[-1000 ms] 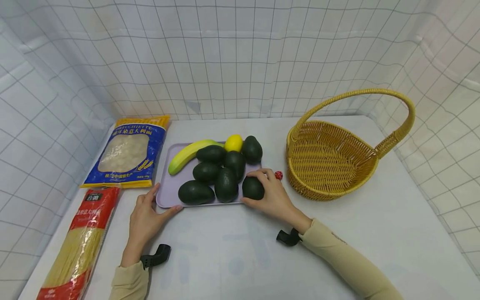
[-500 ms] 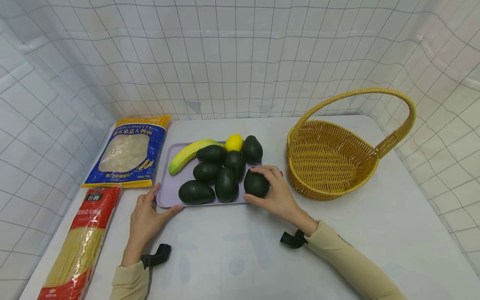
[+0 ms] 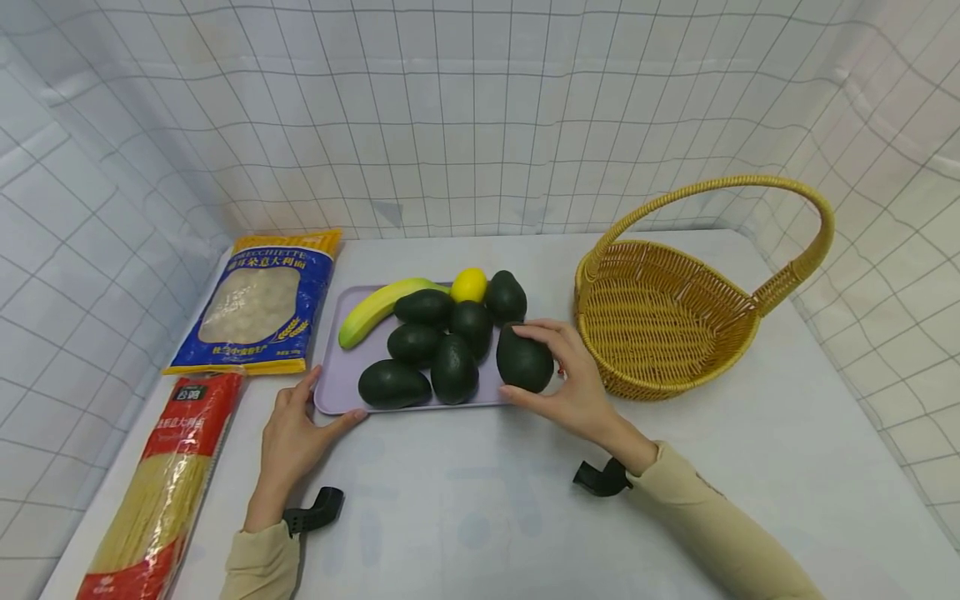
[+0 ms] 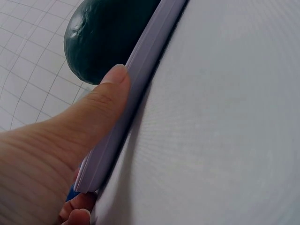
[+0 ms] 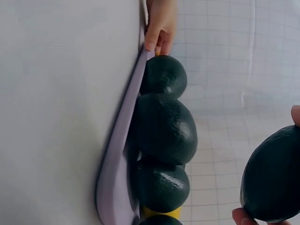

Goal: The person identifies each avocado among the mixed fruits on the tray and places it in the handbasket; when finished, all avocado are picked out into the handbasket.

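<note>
My right hand (image 3: 573, 379) grips a dark green avocado (image 3: 524, 360) between thumb and fingers, over the right end of a lilac tray (image 3: 339, 375). In the right wrist view this avocado (image 5: 274, 176) appears apart from those on the tray. My left hand (image 3: 296, 442) holds the tray's near left corner, thumb along the front rim and fingers at the left side. The left wrist view shows the thumb (image 4: 103, 103) against the tray wall (image 4: 140, 65). On the tray lie several more avocados (image 3: 454, 371), a banana (image 3: 382, 308) and a lemon (image 3: 469, 285).
A wicker basket (image 3: 648, 321) with a tall arched handle stands right of the tray. At the left lie a blue bag of orecchiette (image 3: 251, 304) and a red-ended pack of long pasta (image 3: 161, 483). A small red thing (image 3: 561, 371) is partly hidden by my right hand.
My right hand has lifted the avocado and moved it slightly right and away from the other avocados. My left hand stays at the tray corner.
</note>
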### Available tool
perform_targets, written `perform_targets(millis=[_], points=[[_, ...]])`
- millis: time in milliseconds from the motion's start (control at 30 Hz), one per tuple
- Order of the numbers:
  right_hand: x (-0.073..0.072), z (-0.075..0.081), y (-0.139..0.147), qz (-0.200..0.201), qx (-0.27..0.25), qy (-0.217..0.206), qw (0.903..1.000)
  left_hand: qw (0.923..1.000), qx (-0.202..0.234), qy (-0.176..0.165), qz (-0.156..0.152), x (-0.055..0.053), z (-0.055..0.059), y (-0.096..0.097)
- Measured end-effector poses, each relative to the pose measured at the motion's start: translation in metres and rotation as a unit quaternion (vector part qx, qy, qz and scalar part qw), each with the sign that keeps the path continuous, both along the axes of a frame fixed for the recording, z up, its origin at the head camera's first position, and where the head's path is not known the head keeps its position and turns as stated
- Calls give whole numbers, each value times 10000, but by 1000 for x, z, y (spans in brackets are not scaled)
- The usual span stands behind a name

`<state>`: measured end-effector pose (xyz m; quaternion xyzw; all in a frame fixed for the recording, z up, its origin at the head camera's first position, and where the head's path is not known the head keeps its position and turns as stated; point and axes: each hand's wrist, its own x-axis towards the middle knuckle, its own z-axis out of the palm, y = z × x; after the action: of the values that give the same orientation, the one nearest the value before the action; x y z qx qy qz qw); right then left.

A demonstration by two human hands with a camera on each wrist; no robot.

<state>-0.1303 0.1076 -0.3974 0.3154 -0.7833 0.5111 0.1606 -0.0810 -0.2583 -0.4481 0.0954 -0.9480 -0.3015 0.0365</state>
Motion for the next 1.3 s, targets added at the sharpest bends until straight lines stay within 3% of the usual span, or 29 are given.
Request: perform_targets(millis=[367,500,767,1300], points=[[18,42,6,737,-1131,338,9903,10000,-10,-52,21,0,0,0],[17,43,15,775,-1371,207,9873,10000,-11,-58,22,0,-1,0],[14,33,47,715,-1705,-786,9796,10000,-16,8,-20,-1,-2,-1],[10,55,94,498,-2452,-1167,9611,9999,-71,144,5,-1,-1,0]])
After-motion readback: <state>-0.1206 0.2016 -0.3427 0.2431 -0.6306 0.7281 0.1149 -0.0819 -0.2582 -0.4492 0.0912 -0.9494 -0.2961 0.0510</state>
